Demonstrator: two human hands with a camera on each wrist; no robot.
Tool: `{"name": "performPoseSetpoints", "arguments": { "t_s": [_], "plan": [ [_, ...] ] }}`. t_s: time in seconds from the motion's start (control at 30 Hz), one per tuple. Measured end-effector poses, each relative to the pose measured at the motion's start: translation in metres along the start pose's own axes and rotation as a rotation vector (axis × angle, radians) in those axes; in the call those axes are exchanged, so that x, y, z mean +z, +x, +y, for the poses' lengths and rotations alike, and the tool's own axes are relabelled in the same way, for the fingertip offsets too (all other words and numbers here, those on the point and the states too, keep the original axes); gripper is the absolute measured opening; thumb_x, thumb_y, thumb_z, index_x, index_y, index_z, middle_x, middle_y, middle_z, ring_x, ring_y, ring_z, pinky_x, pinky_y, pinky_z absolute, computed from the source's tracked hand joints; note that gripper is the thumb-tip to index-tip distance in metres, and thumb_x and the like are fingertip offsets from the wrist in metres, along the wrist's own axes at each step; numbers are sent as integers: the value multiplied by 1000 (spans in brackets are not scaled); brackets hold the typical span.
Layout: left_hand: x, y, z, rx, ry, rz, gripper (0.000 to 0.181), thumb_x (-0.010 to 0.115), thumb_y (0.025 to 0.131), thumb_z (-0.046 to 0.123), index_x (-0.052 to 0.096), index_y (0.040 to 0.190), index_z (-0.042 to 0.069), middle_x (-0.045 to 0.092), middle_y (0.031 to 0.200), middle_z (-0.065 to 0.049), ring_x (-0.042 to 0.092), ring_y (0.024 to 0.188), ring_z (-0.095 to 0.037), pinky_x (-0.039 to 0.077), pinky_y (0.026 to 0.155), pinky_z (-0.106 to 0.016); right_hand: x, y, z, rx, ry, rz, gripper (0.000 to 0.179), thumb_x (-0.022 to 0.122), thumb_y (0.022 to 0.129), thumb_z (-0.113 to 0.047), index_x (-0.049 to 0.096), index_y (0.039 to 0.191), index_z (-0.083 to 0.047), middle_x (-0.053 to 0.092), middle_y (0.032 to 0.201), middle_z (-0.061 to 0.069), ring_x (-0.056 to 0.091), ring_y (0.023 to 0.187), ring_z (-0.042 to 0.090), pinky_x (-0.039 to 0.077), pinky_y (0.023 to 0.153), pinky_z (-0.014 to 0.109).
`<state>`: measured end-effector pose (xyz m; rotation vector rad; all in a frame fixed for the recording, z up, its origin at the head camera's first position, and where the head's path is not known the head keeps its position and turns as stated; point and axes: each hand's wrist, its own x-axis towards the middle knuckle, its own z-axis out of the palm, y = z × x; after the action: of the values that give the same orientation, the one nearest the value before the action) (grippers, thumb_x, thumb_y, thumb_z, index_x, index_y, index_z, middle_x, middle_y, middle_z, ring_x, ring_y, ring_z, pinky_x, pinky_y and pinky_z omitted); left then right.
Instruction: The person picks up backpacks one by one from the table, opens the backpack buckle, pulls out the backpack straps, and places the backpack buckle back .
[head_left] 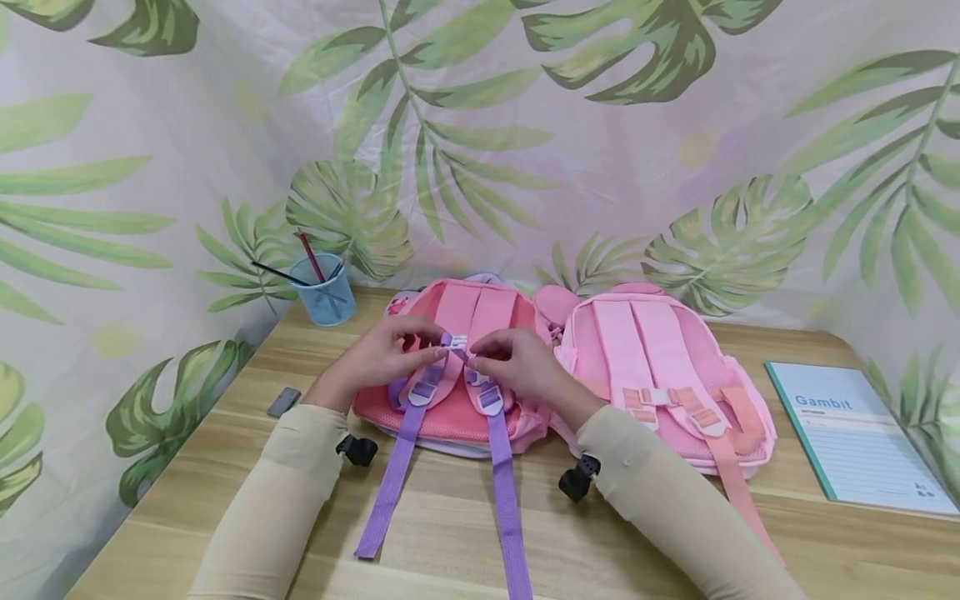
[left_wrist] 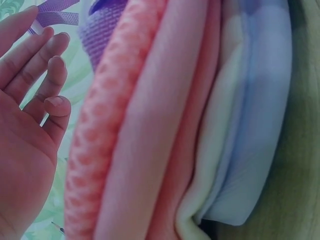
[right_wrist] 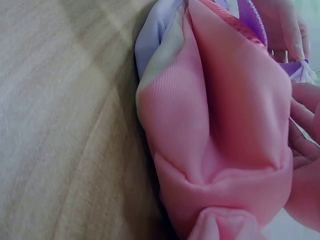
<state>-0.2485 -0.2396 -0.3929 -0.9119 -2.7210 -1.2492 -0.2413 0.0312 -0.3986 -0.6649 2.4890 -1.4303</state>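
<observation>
One purple strap (head_left: 447,340) | left hand (head_left: 382,354), right hand (head_left: 521,362) pinch it | notebook (head_left: 862,442): "Gambit"

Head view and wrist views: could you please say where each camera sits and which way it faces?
Head: worn on the head, facing forward and down at the coral backpack; left hand, right hand and sleeves show.
Left wrist: on that wrist, facing the backpack's side; left hand shows.
Right wrist: on that wrist, facing the backpack's opposite side; both hands partly show.
The wrist views share the backpack and its purple webbing.
</observation>
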Motion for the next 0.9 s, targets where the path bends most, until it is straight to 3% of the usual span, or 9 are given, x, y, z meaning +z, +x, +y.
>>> {"name": "performPoseSetpoints", "arguments": {
  "t_s": [0.13, 0.33, 0.9],
  "plan": [
    [0, 0, -1, 9, -4, -1, 15, 79, 99, 17, 79, 114, 18, 74, 102, 3, 58, 89, -18, 45, 77, -31, 2, 2, -1, -33, -16, -17, 34, 80, 98, -19, 76, 128, -5, 80, 109, 9, 71, 95, 15, 59, 86, 27],
    [0, -1, -1, 12, -9, 3, 16, 79, 99, 17, 79, 115, 18, 73, 102, 4, 58, 90, -18, 45, 78, -31, 6, 4, -3, -61, -48, -13, 25, 79, 99, -19, 79, 122, -7, 81, 108, 7, 70, 94, 14, 58, 86, 27],
    [0, -2, -1, -17, -18, -8, 18, 79, 99, 19, 79, 117, 17, 74, 105, 2, 57, 90, -21, 45, 78, -32, 11, 5, -2, -52, 84, 12, 27, 78, 99, -17, 77, 123, -4, 79, 110, 10, 72, 95, 14, 61, 86, 28]
  ]
}}
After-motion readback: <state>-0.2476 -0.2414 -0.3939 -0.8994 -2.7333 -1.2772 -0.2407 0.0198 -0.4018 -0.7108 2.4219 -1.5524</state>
